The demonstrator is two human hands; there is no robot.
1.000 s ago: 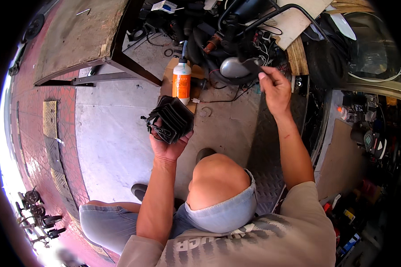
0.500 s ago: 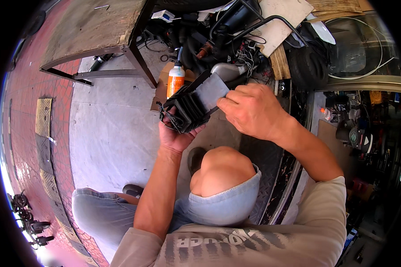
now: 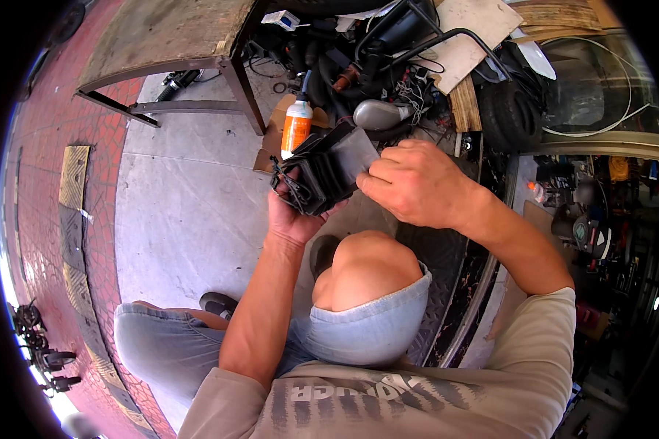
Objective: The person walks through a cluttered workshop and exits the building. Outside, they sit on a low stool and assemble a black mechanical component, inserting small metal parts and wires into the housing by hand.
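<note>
A black pouch-like case [image 3: 316, 178] with ribbed folds and dangling cords is held up above the floor, in front of my knee. My left hand [image 3: 294, 219] grips it from beneath, with fingers wrapped round its sides. A see-through panel [image 3: 354, 152] on a raised black flap stands up from the case. At the panel's right edge my right hand [image 3: 417, 184] is closed in a pinch, its fingertips partly hidden by the hand itself. Just behind the case rises an orange and white bottle [image 3: 296, 130] with a spout.
A worn wooden table with a metal frame [image 3: 231, 91] stands at the far left. Beyond the case lie a grey mirror-like housing [image 3: 381, 115], tangled wires and a tyre [image 3: 509, 113]. A cardboard piece [image 3: 271, 139] rests by the bottle. To the right runs a doorway sill [image 3: 468, 307].
The case and both hands sit slightly farther right in view. The floor, table and bottle have also shifted right as the view turned a little. My grip looks the same.
</note>
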